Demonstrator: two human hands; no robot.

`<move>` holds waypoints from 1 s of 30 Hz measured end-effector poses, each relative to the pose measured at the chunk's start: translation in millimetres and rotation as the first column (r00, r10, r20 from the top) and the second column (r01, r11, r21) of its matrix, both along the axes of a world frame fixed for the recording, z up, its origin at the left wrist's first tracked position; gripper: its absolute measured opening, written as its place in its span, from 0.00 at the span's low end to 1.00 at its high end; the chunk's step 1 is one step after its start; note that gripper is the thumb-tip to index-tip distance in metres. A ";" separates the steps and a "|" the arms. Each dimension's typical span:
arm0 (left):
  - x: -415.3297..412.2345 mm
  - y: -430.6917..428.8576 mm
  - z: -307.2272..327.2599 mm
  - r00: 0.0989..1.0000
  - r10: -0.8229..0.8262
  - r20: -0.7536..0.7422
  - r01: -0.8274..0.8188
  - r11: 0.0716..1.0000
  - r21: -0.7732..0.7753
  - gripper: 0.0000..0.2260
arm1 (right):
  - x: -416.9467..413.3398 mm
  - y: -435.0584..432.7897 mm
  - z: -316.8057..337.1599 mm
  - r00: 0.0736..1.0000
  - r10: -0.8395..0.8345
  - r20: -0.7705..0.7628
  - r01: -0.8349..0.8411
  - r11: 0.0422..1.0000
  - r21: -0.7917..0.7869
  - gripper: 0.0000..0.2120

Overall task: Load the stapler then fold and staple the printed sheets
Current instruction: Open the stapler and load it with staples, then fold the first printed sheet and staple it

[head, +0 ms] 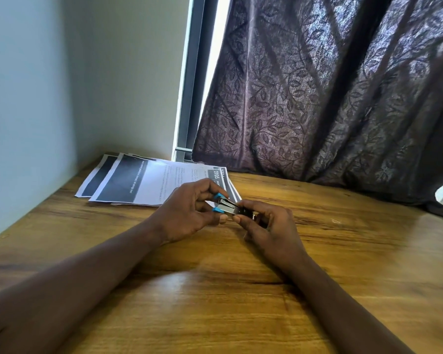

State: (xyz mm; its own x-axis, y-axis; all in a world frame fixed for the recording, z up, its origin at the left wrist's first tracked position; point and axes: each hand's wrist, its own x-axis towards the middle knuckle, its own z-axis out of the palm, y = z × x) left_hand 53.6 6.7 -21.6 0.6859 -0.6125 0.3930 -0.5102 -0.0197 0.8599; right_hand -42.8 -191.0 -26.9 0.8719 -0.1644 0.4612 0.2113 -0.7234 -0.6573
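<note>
A small stapler (227, 206) with blue plastic ends and a metal body is held just above the wooden table (343, 264), near its middle. My left hand (189, 213) pinches its blue end between thumb and fingers. My right hand (266, 226) curls round the other end, hiding that part and whatever it may hold. The printed sheets (149, 182), white with dark grey bands, lie fanned flat on the table behind my left hand, by the wall.
A pale wall (49, 98) bounds the table on the left. A dark leaf-patterned curtain (330, 98) hangs along the back edge, its hem resting on the table's far right. A window frame (189, 85) shows between wall and curtain.
</note>
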 end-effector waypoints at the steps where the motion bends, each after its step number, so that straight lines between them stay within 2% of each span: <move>1: 0.2 -0.2 -0.2 1.000 -0.001 -0.003 0.001 1.000 0.001 0.19 | 0.2 0.0 -0.3 1.000 -0.005 0.009 0.005 1.000 -0.007 0.18; 15: 1.6 -1.7 -1.5 1.000 -0.012 -0.010 0.012 1.000 0.003 0.19 | -1.2 0.4 -2.8 0.998 -0.035 0.053 0.038 0.998 -0.052 0.17; 20: 0.5 -2.1 -0.2 0.999 -0.025 -0.028 0.025 1.000 -0.008 0.15 | -0.8 -1.1 -5.7 0.997 -0.051 0.053 0.053 0.998 -0.035 0.16; 24: -0.8 -2.7 0.0 1.000 0.009 0.014 -0.009 1.000 0.012 0.20 | -4.2 0.5 -4.0 0.995 -0.075 0.063 0.076 0.997 -0.017 0.16; 27: -2.9 -3.9 0.4 0.992 0.086 0.089 -0.090 0.995 0.038 0.25 | -14.5 -6.3 -1.4 0.973 -0.200 0.115 0.205 0.978 -0.033 0.15; 30: -3.5 -4.4 -2.0 0.968 0.144 0.204 -0.160 0.985 0.062 0.21 | -36.2 -23.0 4.5 0.865 -0.451 0.220 0.485 0.864 -0.135 0.15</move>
State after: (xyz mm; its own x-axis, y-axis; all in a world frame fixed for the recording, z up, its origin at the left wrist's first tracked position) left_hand 50.1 2.3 -23.6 0.6866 -0.5410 0.4858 -0.6559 -0.1726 0.7348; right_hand -78.9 -214.0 -22.5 0.6149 -0.4326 0.6593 -0.0838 -0.8672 -0.4909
